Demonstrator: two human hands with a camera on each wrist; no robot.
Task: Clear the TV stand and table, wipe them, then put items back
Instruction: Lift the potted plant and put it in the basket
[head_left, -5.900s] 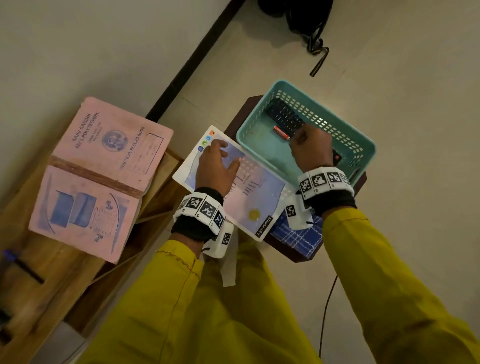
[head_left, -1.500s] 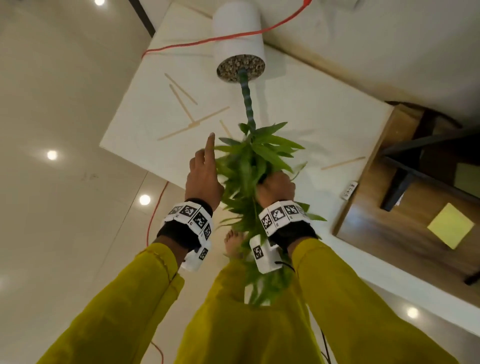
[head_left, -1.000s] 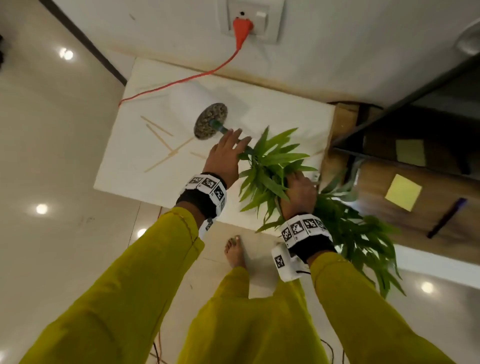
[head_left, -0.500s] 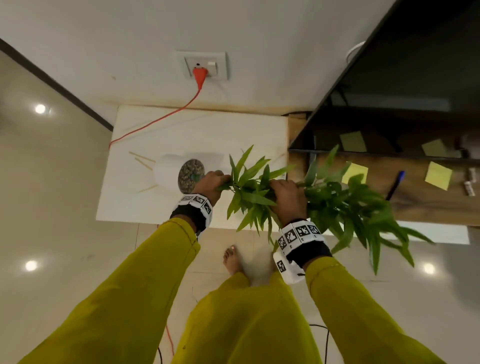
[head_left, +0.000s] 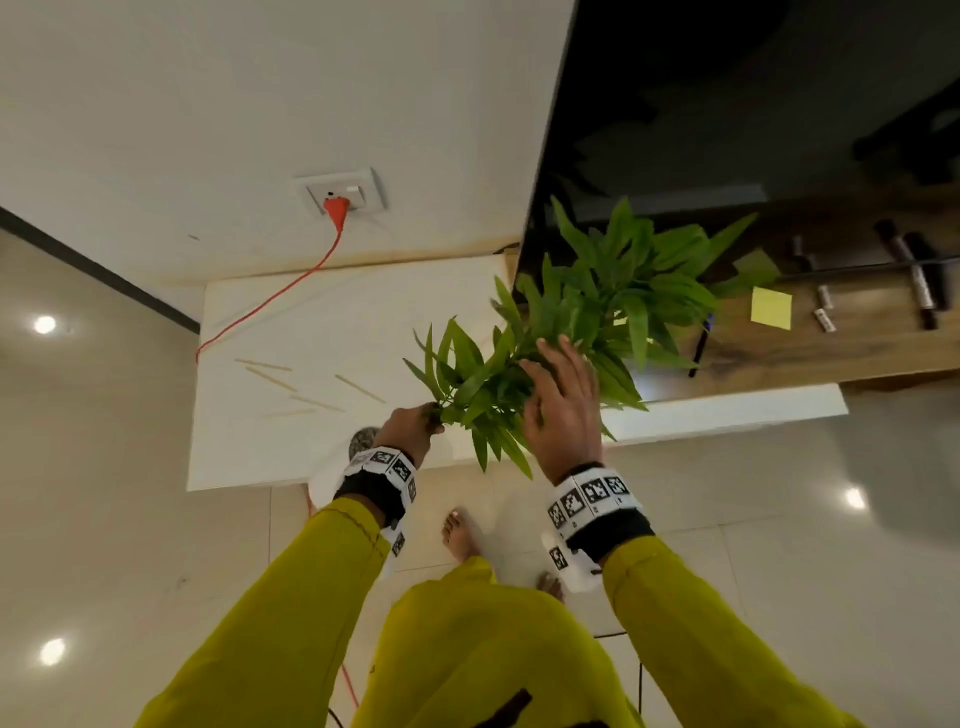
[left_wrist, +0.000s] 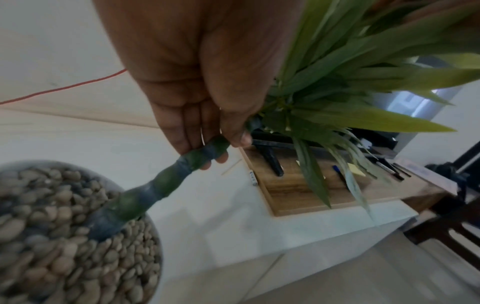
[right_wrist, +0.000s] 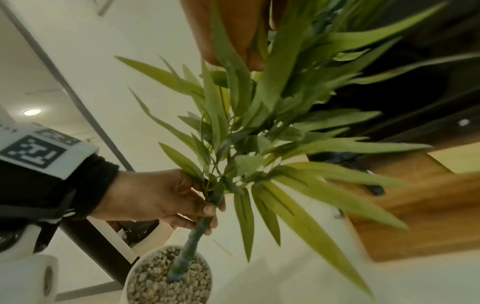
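An artificial plant with long green leaves (head_left: 597, 312) leans to the right in a white pot (head_left: 319, 480) topped with pebbles. My left hand (head_left: 415, 426) grips its banded green stem (left_wrist: 168, 185) just below the foliage. In the right wrist view the left hand (right_wrist: 176, 201) is curled round that stem above the pot (right_wrist: 168, 277). My right hand (head_left: 558, 374) is spread flat, fingers straight, against the leaves, which reach over the wooden TV stand (head_left: 841, 348). My left wrist hides most of the pot in the head view.
A black TV (head_left: 727, 104) stands on the TV stand, with a yellow sticky note (head_left: 771, 307) and dark markers (head_left: 919, 280) on the wood. A white slab (head_left: 311, 322) carries several thin sticks (head_left: 270, 376). An orange cable (head_left: 270, 306) runs from a wall socket (head_left: 343, 195).
My right hand has let go of the foliage and now lies open against it. The pot has come off the slab toward my feet, and the leaves have swung right over the stand.
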